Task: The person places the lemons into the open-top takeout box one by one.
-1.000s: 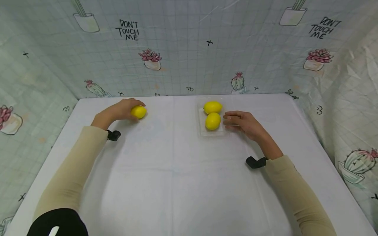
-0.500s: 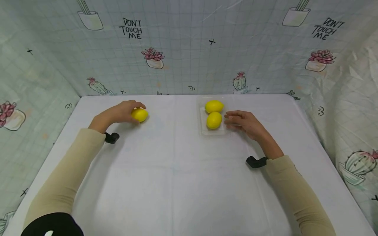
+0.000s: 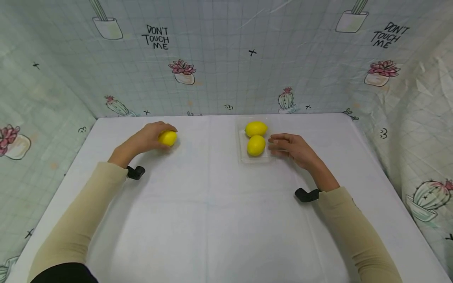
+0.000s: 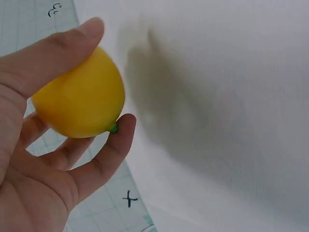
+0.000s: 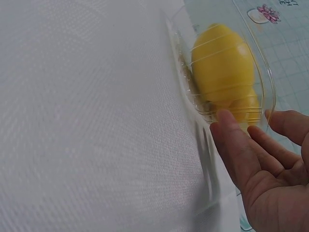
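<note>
My left hand (image 3: 150, 136) holds a yellow lemon (image 3: 168, 138) over the far left part of the table. In the left wrist view the thumb lies along one side of the lemon (image 4: 84, 96) and the curled fingers are on the other, one fingertip at its small green stem end. Two more lemons, one rear (image 3: 256, 129) and one front (image 3: 256, 145), lie in a clear plastic tray (image 3: 244, 160) right of centre. At the tray's right side is my right hand (image 3: 291, 147). Its extended fingertips meet the transparent wall (image 5: 268, 79) in the right wrist view.
A white cloth covers the table (image 3: 209, 220), whose far edge meets a hanging curtain (image 3: 219, 59) printed with cacti. Similar curtains enclose the left and right sides. Each wrist carries a black camera mount, left (image 3: 136, 173) and right (image 3: 306, 195).
My left wrist has drawn slightly back toward me, while its fingers keep hold of the lemon. The right hand, the tray and its two lemons stay in place.
</note>
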Action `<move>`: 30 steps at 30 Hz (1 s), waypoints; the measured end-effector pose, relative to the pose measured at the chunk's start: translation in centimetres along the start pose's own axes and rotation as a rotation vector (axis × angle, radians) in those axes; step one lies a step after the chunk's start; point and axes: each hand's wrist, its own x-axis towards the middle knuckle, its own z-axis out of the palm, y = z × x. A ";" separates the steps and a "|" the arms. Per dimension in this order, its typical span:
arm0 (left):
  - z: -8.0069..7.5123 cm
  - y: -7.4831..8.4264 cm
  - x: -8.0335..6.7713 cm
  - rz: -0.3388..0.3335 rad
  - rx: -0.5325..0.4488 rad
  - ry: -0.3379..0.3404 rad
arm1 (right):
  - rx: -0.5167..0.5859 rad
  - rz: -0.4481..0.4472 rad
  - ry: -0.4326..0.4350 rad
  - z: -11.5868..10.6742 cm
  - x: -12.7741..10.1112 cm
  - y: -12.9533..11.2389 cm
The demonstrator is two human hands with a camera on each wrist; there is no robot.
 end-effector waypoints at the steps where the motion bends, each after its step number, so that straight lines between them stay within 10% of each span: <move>1: 0.1 0.1 0.0 0.016 -0.006 0.021 | 0.001 0.000 -0.001 0.0 0.0 0.0; 30: 1.3 3.0 -0.3 -0.014 -0.089 0.203 | -0.038 -0.005 0.006 0.2 -0.3 -0.1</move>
